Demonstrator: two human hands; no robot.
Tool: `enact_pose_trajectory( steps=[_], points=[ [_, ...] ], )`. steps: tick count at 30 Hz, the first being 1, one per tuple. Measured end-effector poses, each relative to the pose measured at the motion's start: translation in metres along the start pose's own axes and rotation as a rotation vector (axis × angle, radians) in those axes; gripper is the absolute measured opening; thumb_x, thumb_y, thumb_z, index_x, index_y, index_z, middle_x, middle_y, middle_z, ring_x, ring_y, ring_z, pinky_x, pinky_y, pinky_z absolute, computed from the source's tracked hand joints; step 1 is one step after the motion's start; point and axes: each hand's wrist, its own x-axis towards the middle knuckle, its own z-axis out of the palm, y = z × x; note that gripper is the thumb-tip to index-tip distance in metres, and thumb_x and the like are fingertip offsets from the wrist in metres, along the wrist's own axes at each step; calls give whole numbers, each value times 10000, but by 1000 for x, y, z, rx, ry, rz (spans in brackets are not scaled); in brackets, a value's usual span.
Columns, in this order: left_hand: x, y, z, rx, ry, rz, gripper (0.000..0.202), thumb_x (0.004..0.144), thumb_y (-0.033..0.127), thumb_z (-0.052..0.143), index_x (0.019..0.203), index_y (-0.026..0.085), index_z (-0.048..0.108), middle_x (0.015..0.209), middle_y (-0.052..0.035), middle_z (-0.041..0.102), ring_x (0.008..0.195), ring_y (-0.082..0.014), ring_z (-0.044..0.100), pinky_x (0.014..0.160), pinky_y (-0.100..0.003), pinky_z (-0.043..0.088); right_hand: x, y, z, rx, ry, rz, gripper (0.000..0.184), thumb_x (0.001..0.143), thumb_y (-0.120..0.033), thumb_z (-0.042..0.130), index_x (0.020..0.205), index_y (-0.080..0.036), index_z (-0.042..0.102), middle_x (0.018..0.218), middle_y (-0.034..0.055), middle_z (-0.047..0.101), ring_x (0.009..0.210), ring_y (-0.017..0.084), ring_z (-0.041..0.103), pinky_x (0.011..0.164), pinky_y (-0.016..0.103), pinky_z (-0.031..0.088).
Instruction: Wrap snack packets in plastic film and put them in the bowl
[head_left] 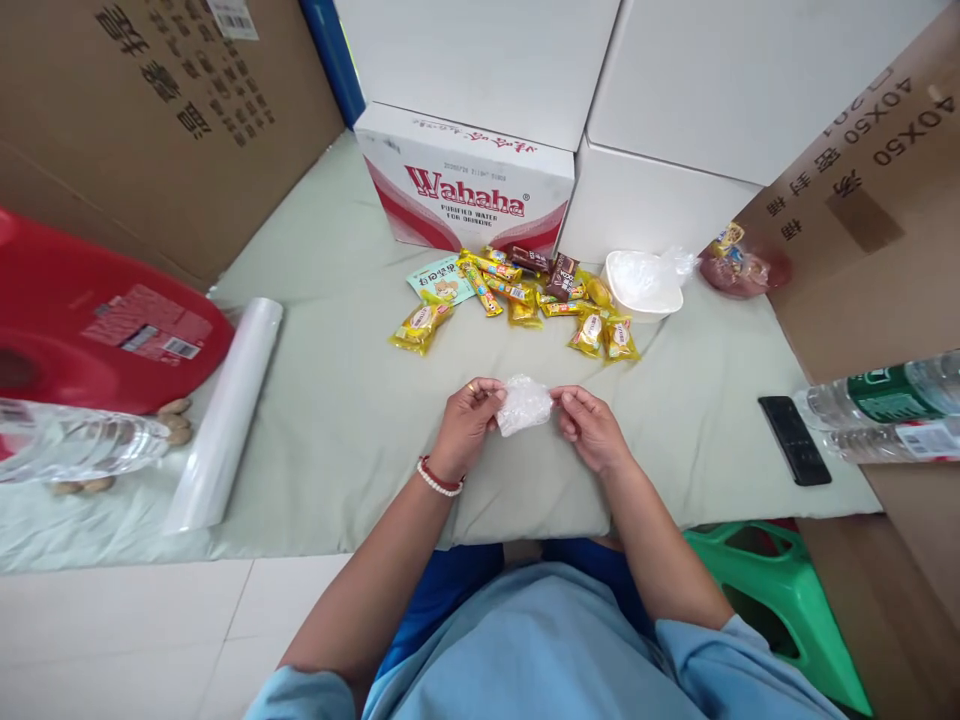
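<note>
A crumpled, see-through plastic bag (524, 405) is stretched between my two hands, just above the cloth-covered table. My left hand (474, 415) pinches its left edge between thumb and fingers. At the opposite edge, my right hand (589, 425) is closed in a pinch on the plastic. Beyond the hands lie several small wrapped snacks (512, 291), most in yellow packaging, a few in brown. Among them is a pale green snack packet (442, 283). A white bowl (637, 305) with clear plastic in it stands to their right.
A Wahaha water carton (469, 190) stands at the back. On the left are a plastic roll (229, 415), a red jug (112, 310) and a clear bottle (90, 443). A black phone (793, 440) and water bottles (885, 395) lie right, with a green stool (795, 610) below.
</note>
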Motion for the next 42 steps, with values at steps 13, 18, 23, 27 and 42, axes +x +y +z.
enact_pose_trajectory(
  steps=[13, 18, 23, 27, 42],
  points=[
    [-11, -7, 2, 649, -82, 694, 355, 834, 479, 831, 1081, 248, 723, 996, -73, 661, 949, -243, 597, 860, -393, 496, -5, 7, 27, -2, 142, 16, 475, 614, -537, 956, 765, -183, 677, 624, -60, 537, 499, 46, 313, 440, 211, 178],
    [-8, -6, -1, 355, -34, 413, 226, 950, 448, 712, 914, 226, 695, 751, 4, 580, 678, -152, 503, 662, -299, 421, -6, 9, 30, 4, 160, 0, 469, 605, -527, 958, 765, -191, 673, 629, -65, 521, 503, 48, 311, 451, 213, 195],
    [1, 1, -2, -118, 86, 199, 403, 794, 512, 867, 909, 233, 599, 911, 7, 596, 835, -146, 571, 742, -263, 517, -16, 14, 18, 17, 245, -55, 457, 623, -537, 941, 778, -205, 667, 650, -63, 512, 514, 55, 336, 455, 209, 236],
    [0, 10, -3, -404, -45, -14, 459, 748, 414, 917, 918, 247, 524, 965, 34, 600, 912, -146, 625, 837, -320, 590, -28, 15, 3, -48, 224, 6, 446, 632, -525, 942, 781, -204, 672, 659, -43, 562, 518, 63, 377, 446, 205, 272],
    [1, 8, -1, -365, -117, -92, 512, 708, 455, 941, 898, 243, 516, 846, 29, 615, 760, -129, 608, 697, -258, 551, -31, -7, 1, 78, 93, 111, 481, 588, -510, 988, 809, -190, 704, 598, -59, 511, 500, 55, 377, 396, 165, 230]
  ],
)
